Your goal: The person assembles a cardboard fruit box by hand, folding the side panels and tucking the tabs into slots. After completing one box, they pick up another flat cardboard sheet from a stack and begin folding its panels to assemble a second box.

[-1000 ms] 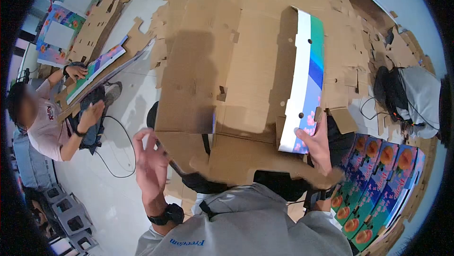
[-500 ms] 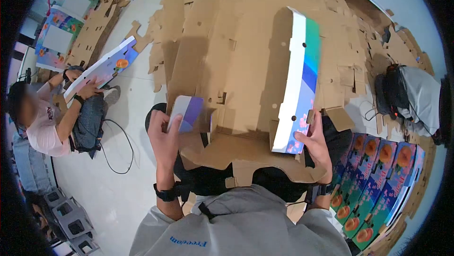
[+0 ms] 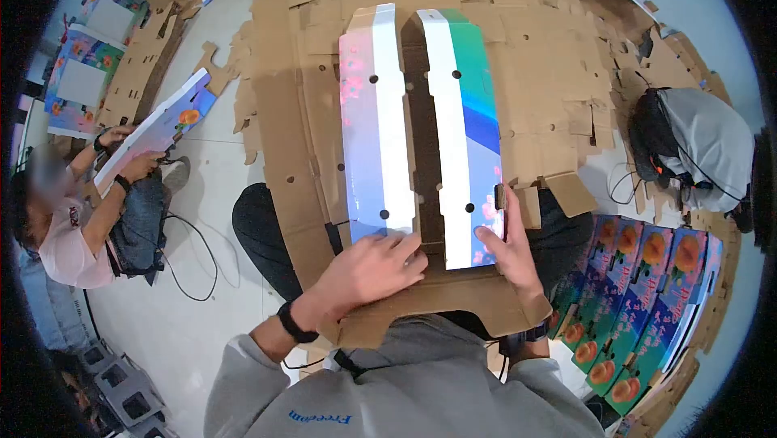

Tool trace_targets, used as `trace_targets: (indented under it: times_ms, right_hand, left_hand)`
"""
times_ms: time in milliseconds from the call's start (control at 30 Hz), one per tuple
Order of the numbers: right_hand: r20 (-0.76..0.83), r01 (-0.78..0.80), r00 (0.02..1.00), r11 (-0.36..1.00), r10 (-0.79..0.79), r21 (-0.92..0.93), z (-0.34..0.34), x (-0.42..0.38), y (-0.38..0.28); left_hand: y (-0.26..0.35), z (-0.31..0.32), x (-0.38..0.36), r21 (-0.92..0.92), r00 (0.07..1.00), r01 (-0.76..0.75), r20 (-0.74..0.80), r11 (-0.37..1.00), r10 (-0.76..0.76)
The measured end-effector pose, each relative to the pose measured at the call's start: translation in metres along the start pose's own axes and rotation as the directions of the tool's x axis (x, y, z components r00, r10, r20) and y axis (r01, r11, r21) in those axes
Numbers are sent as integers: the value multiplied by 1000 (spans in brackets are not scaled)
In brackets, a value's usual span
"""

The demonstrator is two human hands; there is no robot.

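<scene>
A large flattened cardboard sheet point(image 3: 303, 131), brown side up, lies in front of me and over my lap. Two printed side panels stand folded along it with a dark gap between them. The left panel point(image 3: 360, 139) is pink and lilac with a white strip. The right panel point(image 3: 477, 122) is green, blue and pink with a white strip. My left hand point(image 3: 372, 272) has its fingers curled over the near end of the left panel. On the right panel's near end, my right hand point(image 3: 511, 252) grips with the thumb on top and the fingers at its outer side.
To the left, a seated person point(image 3: 89, 220) holds a similar printed cardboard piece point(image 3: 158, 131). Finished-looking printed boxes point(image 3: 639, 300) stand in a row at the lower right. Another person point(image 3: 696, 147) in grey sits at the right. Grey plastic crates point(image 3: 125, 385) are at lower left.
The left panel has been folded up and inward, and my left hand has moved right onto its near end. My right hand has moved the right panel slightly left, toward the middle.
</scene>
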State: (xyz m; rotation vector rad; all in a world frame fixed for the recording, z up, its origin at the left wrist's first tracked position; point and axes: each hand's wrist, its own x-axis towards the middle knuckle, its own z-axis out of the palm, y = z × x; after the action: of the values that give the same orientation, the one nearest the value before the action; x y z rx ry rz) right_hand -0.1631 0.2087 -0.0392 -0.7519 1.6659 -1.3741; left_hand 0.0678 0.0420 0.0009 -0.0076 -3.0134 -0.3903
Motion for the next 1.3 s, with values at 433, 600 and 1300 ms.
trace_targets:
  times_ms: [433,600,1300]
  right_hand:
    - [-99,27,995,979,-6,202,7,-3,21]
    - [-145,51,989,978,-21,204,5,-2,28]
    - [-306,-37,939,834,-160,-550,18,6,-21]
  left_hand:
    - [-17,-42,-64,-437,962,247,218,865,-164]
    - [-14,38,-72,-773,870,229,-110,592,-480]
    - [4,58,-27,-845,350,482,-56,231,-935]
